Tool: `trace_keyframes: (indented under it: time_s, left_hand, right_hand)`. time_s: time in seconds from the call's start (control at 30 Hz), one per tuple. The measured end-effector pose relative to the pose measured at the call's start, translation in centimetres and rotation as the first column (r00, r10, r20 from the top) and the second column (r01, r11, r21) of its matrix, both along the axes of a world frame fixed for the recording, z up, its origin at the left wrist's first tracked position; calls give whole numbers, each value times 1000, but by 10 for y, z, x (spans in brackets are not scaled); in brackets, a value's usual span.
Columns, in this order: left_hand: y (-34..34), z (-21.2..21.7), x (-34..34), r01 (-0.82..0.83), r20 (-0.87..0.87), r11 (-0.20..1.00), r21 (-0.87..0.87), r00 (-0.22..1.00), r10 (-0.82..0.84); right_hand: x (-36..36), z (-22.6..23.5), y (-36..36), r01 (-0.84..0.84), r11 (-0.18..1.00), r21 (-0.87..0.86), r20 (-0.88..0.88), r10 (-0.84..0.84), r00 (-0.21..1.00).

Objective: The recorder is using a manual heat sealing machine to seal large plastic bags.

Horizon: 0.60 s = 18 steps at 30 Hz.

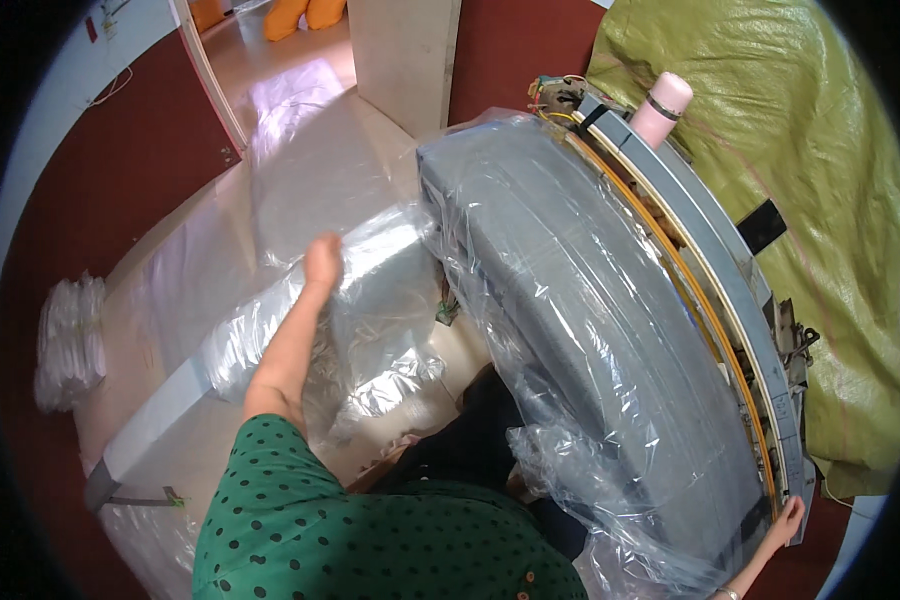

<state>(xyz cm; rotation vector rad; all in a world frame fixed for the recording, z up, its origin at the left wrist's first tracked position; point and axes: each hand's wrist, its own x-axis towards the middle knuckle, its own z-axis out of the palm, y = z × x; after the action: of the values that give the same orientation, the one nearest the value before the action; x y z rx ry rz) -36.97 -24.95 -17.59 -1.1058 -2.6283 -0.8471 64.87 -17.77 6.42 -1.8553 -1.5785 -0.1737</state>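
The left hand [322, 262] was closed on the clear plastic wrap [370, 300] left of the grey bundle [570, 320], the right hand [785, 520] gripped its near-right end, and pulling evenly looked wise to avoid tearing

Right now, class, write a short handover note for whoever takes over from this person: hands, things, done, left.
Left hand: closed, pressing clear plastic film over a long grey piece on the table.
Right hand: fingers on the near end of the big grey panel stack.
Done: the stack is already covered in plastic.
Left: the long piece's near end is still bare; film loose.
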Motion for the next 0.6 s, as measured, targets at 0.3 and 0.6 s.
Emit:
trace_keyframes:
  time_s: [0.3,0.6]
  left_hand:
    - [-19,182,113,445,167,584,679,681,-713]
    - [-12,311,286,973,-361,20,228,103,-927]
  right_hand:
    - [-353,31,31,-615,788,-33,-330,572,751]
    - [-565,27,-60,-975,79,209,-770,628,-114]
